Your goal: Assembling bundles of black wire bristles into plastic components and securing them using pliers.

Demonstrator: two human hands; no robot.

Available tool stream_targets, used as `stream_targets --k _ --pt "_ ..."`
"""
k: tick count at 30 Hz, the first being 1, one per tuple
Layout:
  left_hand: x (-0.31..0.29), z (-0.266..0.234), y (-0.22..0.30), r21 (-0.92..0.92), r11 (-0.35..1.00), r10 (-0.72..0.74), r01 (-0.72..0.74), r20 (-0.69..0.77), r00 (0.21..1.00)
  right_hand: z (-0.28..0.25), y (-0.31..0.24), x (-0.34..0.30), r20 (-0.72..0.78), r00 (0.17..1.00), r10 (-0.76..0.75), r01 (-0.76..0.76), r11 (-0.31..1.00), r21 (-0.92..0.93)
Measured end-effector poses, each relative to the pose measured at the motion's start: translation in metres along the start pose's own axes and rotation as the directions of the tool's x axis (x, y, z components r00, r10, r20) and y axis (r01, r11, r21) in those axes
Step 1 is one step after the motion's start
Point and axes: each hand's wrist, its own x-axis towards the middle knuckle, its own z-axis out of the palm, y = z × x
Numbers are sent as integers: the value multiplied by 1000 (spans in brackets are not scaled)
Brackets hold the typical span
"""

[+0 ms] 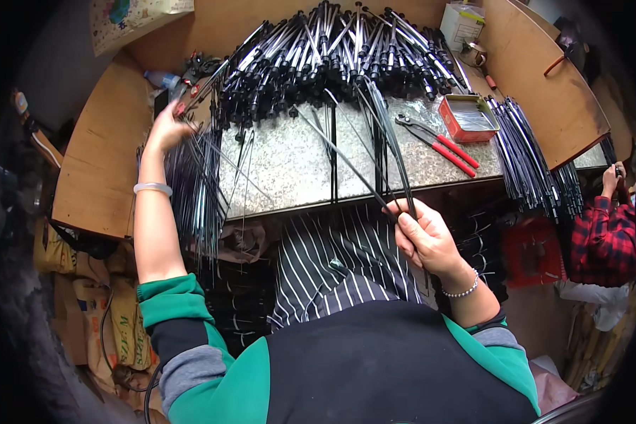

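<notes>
Dark top (389, 360), black rods (393, 138) between right fingers (412, 230)

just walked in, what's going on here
The person's right hand grips some thin black strips by the near edge of the worktop. The left hand, blurred, is beside a bundle of dark strips at the left; its hold is unclear. A heap of black-and-silver rods lies at the back, with red-handled pliers nearer.

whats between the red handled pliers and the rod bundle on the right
In the head view, the red tin sits between the pliers and the rod bundle; lower down, speckled tabletop shows.
</notes>
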Motion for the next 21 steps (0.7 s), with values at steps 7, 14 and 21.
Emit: stream_targets --k 7,14,21 --pt "-69 73 155 162 963 206 -214 64 976 2 -3 -1 64 997 -44 41 998 42" --pt "-128 193 181 -767 642 16 6 21 1000 7 3 19 80 995 -62 59 997 39" --pt "-146 209 205 -885 370 -107 281 260 960 9 10 16 56 998 -15 11 998 61"
